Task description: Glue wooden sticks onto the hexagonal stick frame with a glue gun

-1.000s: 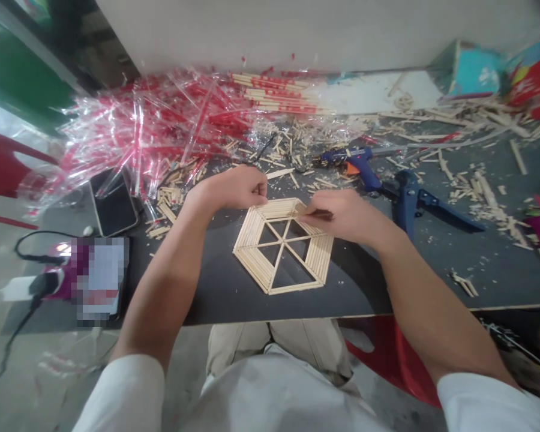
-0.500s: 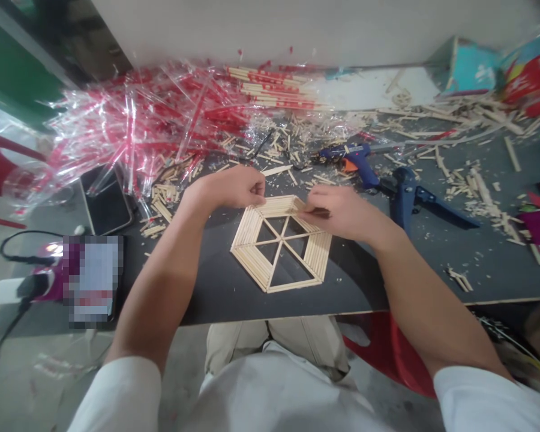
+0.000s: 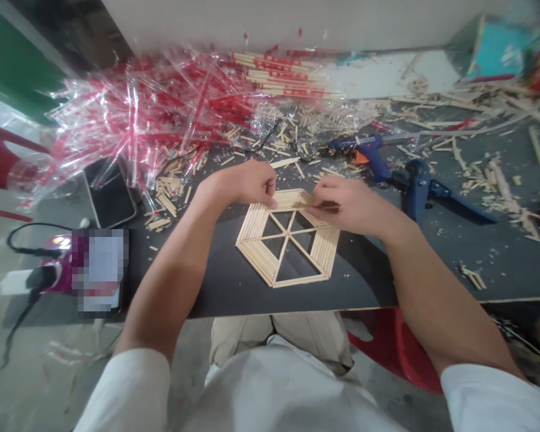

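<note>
A flat hexagon of pale wooden sticks [image 3: 256, 255] lies on the dark table, with spokes crossing at its middle. Its sides are rows of sticks; the near side has fewer rows than the others. My left hand [image 3: 256, 183] is curled over the far left corner, thumb and finger pinched at a thin stick [image 3: 288, 209] on the inner edge of the far side. At the far right corner my right hand [image 3: 344, 204] is also closed, its fingertips at that side's other end and partly hidden.
Behind the hexagon lie a blue glue gun [image 3: 364, 150], scattered stick offcuts [image 3: 166, 201] and a heap of red-and-clear plastic wrappers [image 3: 162, 108]. A blue hand cutter [image 3: 416, 192] sits to the right. Leftward are a dark phone [image 3: 110, 192], a lit-screen phone [image 3: 101, 270] and a purple power strip [image 3: 63, 264].
The whole view has shifted, so things appear slightly farther right and higher. My left fingertips have moved a little inward along the hexagon's far side. My right hand stays at its corner.
</note>
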A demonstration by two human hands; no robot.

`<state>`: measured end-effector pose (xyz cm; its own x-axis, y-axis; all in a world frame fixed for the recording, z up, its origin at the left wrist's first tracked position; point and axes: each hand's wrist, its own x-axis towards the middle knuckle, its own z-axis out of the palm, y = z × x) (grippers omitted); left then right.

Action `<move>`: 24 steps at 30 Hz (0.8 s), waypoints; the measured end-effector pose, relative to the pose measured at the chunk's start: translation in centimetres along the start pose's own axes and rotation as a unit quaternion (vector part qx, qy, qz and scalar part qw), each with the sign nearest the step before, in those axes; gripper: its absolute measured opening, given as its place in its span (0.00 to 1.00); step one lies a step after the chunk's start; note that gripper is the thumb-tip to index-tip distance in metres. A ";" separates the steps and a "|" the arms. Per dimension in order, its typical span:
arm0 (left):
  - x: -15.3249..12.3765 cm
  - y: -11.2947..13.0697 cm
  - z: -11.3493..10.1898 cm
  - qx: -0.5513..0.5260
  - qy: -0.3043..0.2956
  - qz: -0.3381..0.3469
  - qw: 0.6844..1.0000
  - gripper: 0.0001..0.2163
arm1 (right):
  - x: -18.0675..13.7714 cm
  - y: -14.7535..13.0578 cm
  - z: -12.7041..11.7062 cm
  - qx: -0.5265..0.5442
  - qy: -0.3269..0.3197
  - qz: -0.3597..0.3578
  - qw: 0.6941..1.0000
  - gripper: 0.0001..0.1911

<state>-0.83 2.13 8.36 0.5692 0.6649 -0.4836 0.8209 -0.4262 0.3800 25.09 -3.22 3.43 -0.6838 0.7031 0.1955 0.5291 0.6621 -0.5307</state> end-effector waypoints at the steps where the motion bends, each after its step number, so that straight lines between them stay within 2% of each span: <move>1: 0.0 -0.1 0.0 -0.002 0.001 0.002 1.000 0.10 | 0.0 0.0 0.1 0.001 0.000 -0.003 1.000 0.16; 9: 0.0 -0.5 0.1 -0.016 0.001 0.004 1.000 0.13 | 0.0 0.4 0.1 -0.001 -0.009 -0.004 1.000 0.15; 16: -0.1 -0.3 0.0 -0.024 0.000 -0.016 1.000 0.14 | 0.0 0.2 0.4 0.011 -0.012 0.031 0.999 0.09; 24: 0.0 -0.6 0.0 -0.022 0.000 -0.001 1.000 0.13 | 0.2 -0.8 0.9 0.003 0.005 0.059 0.998 0.07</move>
<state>-1.31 2.40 8.12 0.5681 0.6661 -0.4834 0.8188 -0.3984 0.4133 24.11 -3.87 3.11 -0.6123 0.7781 0.1399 0.6025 0.5738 -0.5547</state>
